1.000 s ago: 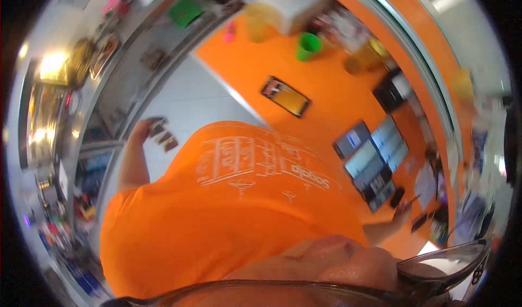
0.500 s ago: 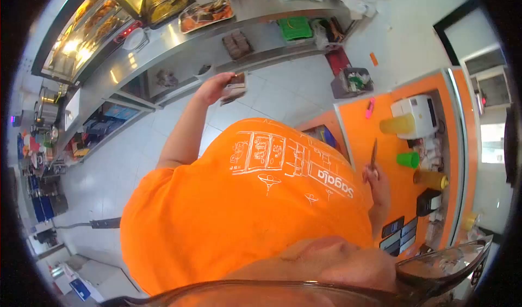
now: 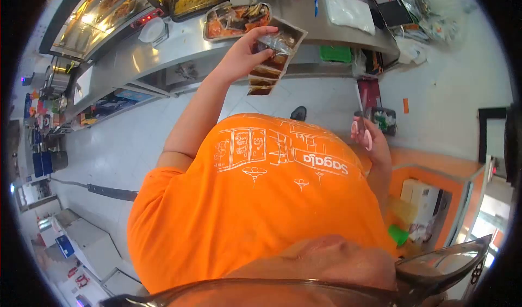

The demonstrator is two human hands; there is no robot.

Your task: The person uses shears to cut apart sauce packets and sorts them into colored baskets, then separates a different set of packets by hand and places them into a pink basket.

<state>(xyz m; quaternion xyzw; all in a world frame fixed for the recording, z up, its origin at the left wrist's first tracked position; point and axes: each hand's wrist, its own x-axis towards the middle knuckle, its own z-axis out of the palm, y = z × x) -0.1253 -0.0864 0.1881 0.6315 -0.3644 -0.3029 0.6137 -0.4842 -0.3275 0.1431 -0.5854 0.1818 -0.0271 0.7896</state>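
Just short of the food tray (image 3: 237, 35), the left hand (image 3: 255, 48) pinches a bunch of clear packets (image 3: 271, 70) between thumb and fingers, their contents dark brown. The packets fan downward past the edge of the steel counter (image 3: 293, 24); whether their upper end touches the tray cannot be told. Well apart from the tray, to its right and nearer the body, the right hand (image 3: 375, 138) has its fingers curled around pink-handled scissors (image 3: 367, 138), whose blades are hard to make out.

Left of the tray sit pans of yellow food (image 3: 197, 0) and, a little farther along, a white container (image 3: 152, 30). To its right lie a blue pen (image 3: 316, 8) and a white plastic bag (image 3: 348, 12), both on the counter. Lower than the tray, beneath the counter, is a green box (image 3: 335, 54).
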